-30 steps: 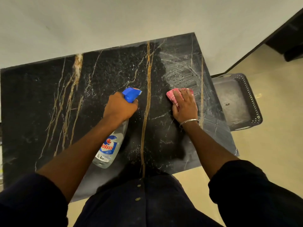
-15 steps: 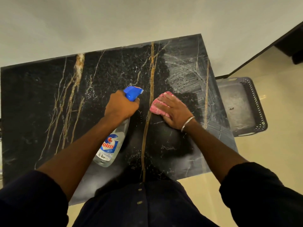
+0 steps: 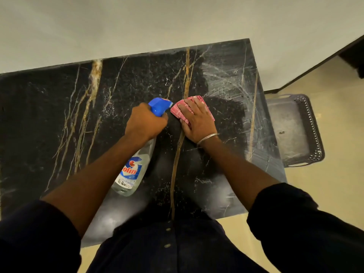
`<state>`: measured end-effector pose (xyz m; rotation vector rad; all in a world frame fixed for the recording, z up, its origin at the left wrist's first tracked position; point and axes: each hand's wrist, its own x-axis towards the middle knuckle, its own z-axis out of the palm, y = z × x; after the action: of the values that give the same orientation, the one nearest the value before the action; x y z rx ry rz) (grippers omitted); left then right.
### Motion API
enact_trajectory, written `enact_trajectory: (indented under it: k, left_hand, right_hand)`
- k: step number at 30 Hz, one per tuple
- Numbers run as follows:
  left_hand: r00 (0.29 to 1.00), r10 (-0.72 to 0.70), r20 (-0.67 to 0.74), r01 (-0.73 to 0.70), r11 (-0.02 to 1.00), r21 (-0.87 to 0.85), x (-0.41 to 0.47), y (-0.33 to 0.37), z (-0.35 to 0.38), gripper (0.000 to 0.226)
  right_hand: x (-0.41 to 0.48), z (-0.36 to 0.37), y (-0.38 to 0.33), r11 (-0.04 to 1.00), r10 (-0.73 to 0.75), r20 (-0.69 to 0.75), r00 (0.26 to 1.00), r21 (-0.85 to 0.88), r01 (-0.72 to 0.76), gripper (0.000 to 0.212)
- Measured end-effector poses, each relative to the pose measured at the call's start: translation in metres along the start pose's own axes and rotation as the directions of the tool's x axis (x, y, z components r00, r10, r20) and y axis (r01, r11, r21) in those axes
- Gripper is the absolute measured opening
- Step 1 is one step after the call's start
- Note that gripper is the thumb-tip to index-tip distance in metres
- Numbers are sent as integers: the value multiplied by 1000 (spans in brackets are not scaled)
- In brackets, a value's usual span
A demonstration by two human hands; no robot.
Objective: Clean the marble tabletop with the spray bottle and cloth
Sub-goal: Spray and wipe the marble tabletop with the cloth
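Black gold-veined marble tabletop (image 3: 59, 119) shows pale smeared streaks at right.

surface (image 3: 49, 115): black marble, gold and white veins, hazy grey streaks beyond right hand (image 3: 197, 121). spray bottle (image 3: 136, 166): clear, blue nozzle, blue-white-red label. cloth (image 3: 178, 112): pink. basket (image 3: 313, 134): dark grey, lattice rim.

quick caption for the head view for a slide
Head view: the left hand grips a spray bottle while the right hand presses a pink cloth flat on the black marble tabletop.
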<state>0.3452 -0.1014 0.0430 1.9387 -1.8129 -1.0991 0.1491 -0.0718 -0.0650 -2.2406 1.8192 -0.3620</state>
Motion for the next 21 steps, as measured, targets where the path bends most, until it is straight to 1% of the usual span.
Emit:
enact_trajectory:
  k: [1, 2, 3, 4, 6, 8, 9, 11, 12, 13, 14, 15, 17, 18, 19, 21]
  left_hand:
    - [1000, -5, 1, 5, 1000, 0, 1, 3, 1, 22]
    - [1000, -4, 8, 4, 1000, -4, 3, 5, 2, 21]
    - [1000, 2, 18, -2, 1000, -8, 5, 7, 2, 20]
    - [1000, 11, 22, -11, 1000, -10, 7, 9, 1, 18]
    - [1000, 16, 19, -16, 1000, -15, 12, 13, -1, 15]
    - [1000, 22, 18, -21, 999, -30, 16, 16, -3, 15]
    - [999, 35, 22, -34, 999, -40, 18, 17, -4, 13]
    - [998, 57, 17, -56, 997, -58, 22, 19, -5, 12]
    - [998, 60, 11, -59, 996, -62, 25, 19, -6, 12]
    - [998, 61, 7, -60, 996, -65, 27, 19, -5, 12]
    - [998, 62, 4, -61, 996, -66, 29, 20, -5, 11]
    - [998, 59, 0, -59, 996, -68, 31, 22, -4, 11]
    - [999, 40, -19, -41, 997, -61, 36, 25, -4, 12]
    - [999, 34, -30, -35, 998, -51, 38, 27, -3, 13]
    - [999, 33, -37, -34, 999, -38, 41, 28, -4, 14]
    - [999, 40, -34, -41, 999, -28, 45, 31, -5, 16]
  right_hand:
    - [1, -2, 10, 997, -72, 28, 997, -21, 73, 56]
    - [2, -4, 22, 992, -110, 54, 992, -52, 113, 57]
    - [2, -6, 36, 990, -109, 66, 992, -80, 114, 59]
    - [1, -10, 49, 993, -62, 57, 996, -98, 68, 60]
    - [3, -19, 74, 986, 134, -33, 990, -95, -136, 60]
    - [7, -25, 86, 936, 338, -115, 934, -62, -346, 59]
    - [11, -27, 85, 902, 420, -126, 899, -53, -429, 59]
    - [21, -24, 70, 827, 553, -135, 822, -26, -561, 59]
    - [25, -20, 58, 798, 594, -148, 791, -16, -602, 59]
    - [28, -16, 44, 789, 606, -162, 779, -4, -614, 59]
    - [31, -12, 29, 806, 586, -161, 794, 11, -592, 59]
    - [34, -6, 15, 844, 533, -137, 835, 13, -537, 58]
    - [37, 3, -9, 933, 358, -67, 931, -17, -360, 58]
    - [38, 4, -15, 961, 274, -44, 961, -18, -275, 59]
    - [38, 4, -14, 978, 208, -27, 978, -4, -209, 59]
    - [37, -1, 0, 993, 121, 2, 993, -5, -121, 59]
